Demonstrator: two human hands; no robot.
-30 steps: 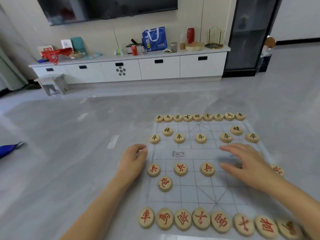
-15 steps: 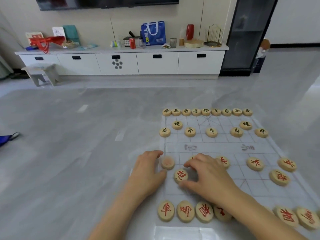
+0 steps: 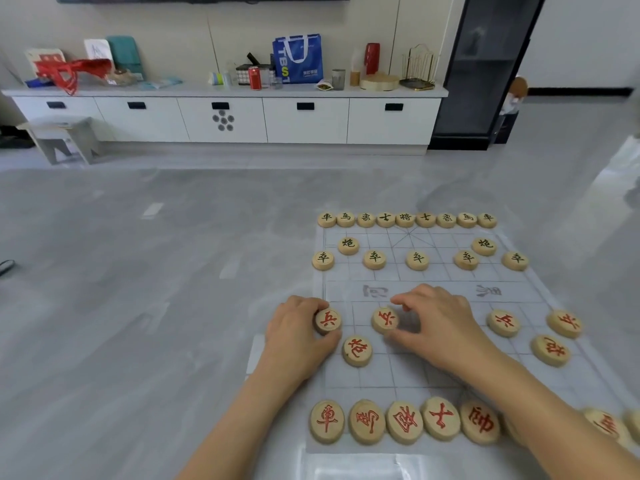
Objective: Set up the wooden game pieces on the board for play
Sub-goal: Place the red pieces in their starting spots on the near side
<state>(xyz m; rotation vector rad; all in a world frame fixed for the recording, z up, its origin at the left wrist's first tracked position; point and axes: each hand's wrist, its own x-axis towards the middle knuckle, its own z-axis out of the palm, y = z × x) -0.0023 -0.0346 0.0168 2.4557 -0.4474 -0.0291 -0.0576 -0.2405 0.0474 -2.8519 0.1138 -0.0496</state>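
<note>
A translucent gridded board (image 3: pixel 433 372) lies on the grey floor. Black-lettered wooden discs (image 3: pixel 405 219) fill its far rows. Red-lettered discs (image 3: pixel 403 422) line the near edge. My left hand (image 3: pixel 298 336) pinches the leftmost red soldier disc (image 3: pixel 327 320) at the board's left edge. My right hand (image 3: pixel 438 323) curls round the second red soldier disc (image 3: pixel 385 319), thumb below it and fingers above. A red cannon disc (image 3: pixel 357 350) lies between the hands. Two more red soldiers (image 3: pixel 503 322) and a red cannon (image 3: pixel 550 350) sit at right. My right forearm hides some near-row discs.
A long white cabinet (image 3: pixel 221 116) runs along the far wall with a blue bag (image 3: pixel 298 58), a red can (image 3: pixel 255 77) and other clutter on top. A grey stool (image 3: pixel 62 138) stands at far left. A black cabinet (image 3: pixel 485 71) stands at right.
My right hand moved from the board's right side to the left and now holds the second soldier. My left hand closed on the leftmost soldier. The camera shifted left.
</note>
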